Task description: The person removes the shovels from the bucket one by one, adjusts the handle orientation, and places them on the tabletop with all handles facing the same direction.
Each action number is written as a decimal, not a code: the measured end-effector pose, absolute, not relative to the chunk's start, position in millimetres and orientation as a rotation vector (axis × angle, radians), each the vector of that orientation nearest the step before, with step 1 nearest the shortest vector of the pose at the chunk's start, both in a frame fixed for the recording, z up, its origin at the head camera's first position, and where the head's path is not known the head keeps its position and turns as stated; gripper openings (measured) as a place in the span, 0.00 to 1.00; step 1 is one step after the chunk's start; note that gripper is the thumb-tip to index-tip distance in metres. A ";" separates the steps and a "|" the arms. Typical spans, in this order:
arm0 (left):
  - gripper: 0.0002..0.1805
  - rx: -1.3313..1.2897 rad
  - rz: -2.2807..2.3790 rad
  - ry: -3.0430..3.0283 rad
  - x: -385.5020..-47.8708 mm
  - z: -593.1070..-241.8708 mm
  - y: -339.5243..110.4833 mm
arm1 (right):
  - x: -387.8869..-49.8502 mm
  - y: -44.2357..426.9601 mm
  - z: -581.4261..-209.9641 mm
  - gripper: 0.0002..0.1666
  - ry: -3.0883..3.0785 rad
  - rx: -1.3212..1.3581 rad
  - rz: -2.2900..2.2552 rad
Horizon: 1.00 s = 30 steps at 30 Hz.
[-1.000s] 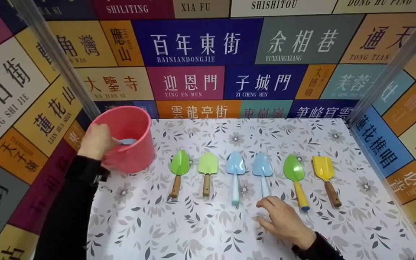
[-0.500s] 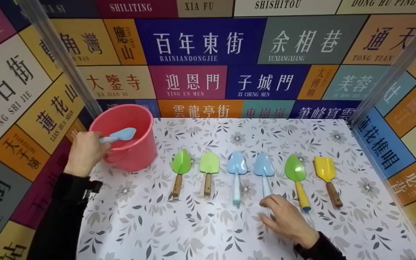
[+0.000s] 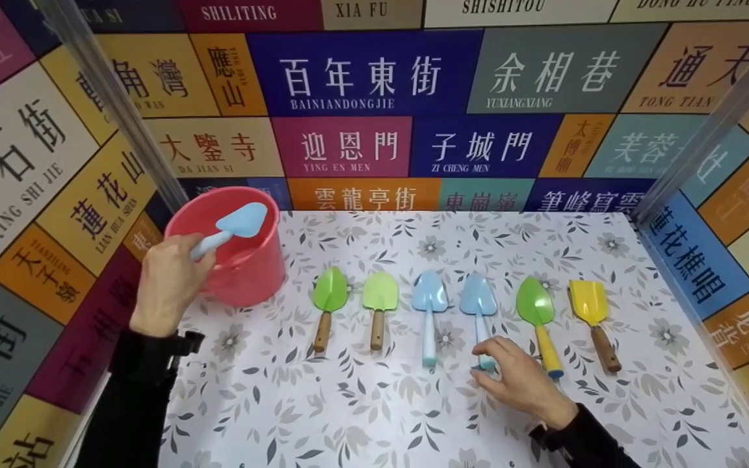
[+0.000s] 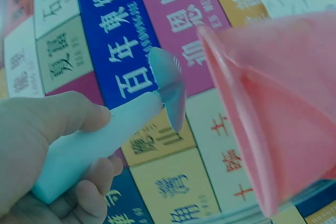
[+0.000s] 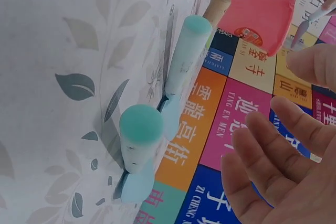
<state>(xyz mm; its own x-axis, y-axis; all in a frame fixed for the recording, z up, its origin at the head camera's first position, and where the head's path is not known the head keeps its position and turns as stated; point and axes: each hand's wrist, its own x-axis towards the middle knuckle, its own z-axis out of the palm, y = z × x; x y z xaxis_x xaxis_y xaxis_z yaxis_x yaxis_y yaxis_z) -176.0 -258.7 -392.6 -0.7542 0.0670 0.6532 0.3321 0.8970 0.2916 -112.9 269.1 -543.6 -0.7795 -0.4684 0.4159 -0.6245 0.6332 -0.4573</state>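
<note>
My left hand (image 3: 171, 279) grips the pale handle of a small light-blue trowel (image 3: 242, 220), whose blade is over the pink bucket (image 3: 251, 279). In the left wrist view the thumb and curled fingers wrap the trowel's handle (image 4: 105, 140), near the bucket's rim (image 4: 236, 114). My right hand (image 3: 524, 383) hovers beside the handle end of a light-blue trowel (image 3: 478, 296) lying on the table, fingers relaxed and apart from it. The right wrist view shows nothing in the right hand (image 5: 283, 177); two handles with teal ends stand out there, the nearer trowel (image 5: 140, 135) below the fingers.
Another blue trowel (image 3: 430, 292), a green trowel (image 3: 330, 289), a light-green shovel (image 3: 380, 292), a green trowel with yellow handle (image 3: 535, 302) and a yellow shovel (image 3: 589, 305) lie in a row on the floral table (image 3: 322, 403). Sign-covered walls (image 3: 361, 71) enclose the back and sides.
The left hand has lifted the blue trowel up from inside the bucket to above its rim. My right hand has shifted slightly in the view, uncovering the handle end of the trowel beside it.
</note>
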 end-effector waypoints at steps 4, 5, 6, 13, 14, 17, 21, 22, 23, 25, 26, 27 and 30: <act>0.11 -0.356 -0.541 -2.304 -173.2 -397.0 -241.6 | -123.5 273.2 -542.0 0.17 -2.598 0.856 0.971; 0.13 -0.377 -0.550 -2.283 -172.2 -399.0 -236.8 | -125.7 274.0 -541.9 0.17 -2.587 0.847 0.995; 0.14 -0.395 -0.554 -2.264 -171.4 -401.2 -231.7 | -128.0 274.6 -541.6 0.17 -2.570 0.839 1.011; 0.18 -0.534 -0.586 -2.178 -165.7 -424.9 -186.8 | -142.4 274.5 -535.5 0.15 -2.490 0.712 1.165; 0.18 -0.556 -0.590 -2.169 -164.9 -429.4 -179.9 | -144.0 273.8 -533.9 0.15 -2.503 0.670 1.204; 0.19 -0.615 -0.598 -2.128 -161.2 -441.9 -158.7 | -147.6 271.1 -528.7 0.13 -2.552 0.529 1.345; 0.21 -0.676 -0.587 -2.065 -157.3 -458.0 -131.4 | -152.0 265.7 -524.5 0.14 -2.573 0.339 1.617; 0.21 -0.687 -0.581 -2.051 -156.9 -462.1 -124.9 | -153.5 264.3 -524.7 0.14 -2.556 0.298 1.711; 0.22 -0.699 -0.579 -2.042 -156.6 -466.4 -118.7 | -154.7 262.5 -524.4 0.15 -2.532 0.258 1.807; 0.23 -0.722 -0.577 -2.029 -155.7 -474.6 -106.5 | -157.7 258.3 -524.2 0.15 -2.463 0.181 1.985; 0.23 -0.734 -0.577 -2.026 -155.2 -478.7 -100.4 | -158.9 256.3 -524.4 0.15 -2.427 0.153 2.056; 0.23 -0.747 -0.573 -2.024 -154.4 -482.7 -94.7 | -159.9 254.3 -524.4 0.15 -2.388 0.129 2.127; 0.24 -0.776 -0.556 -2.014 -151.8 -493.7 -78.1 | -163.0 248.1 -524.2 0.15 -2.254 0.063 2.324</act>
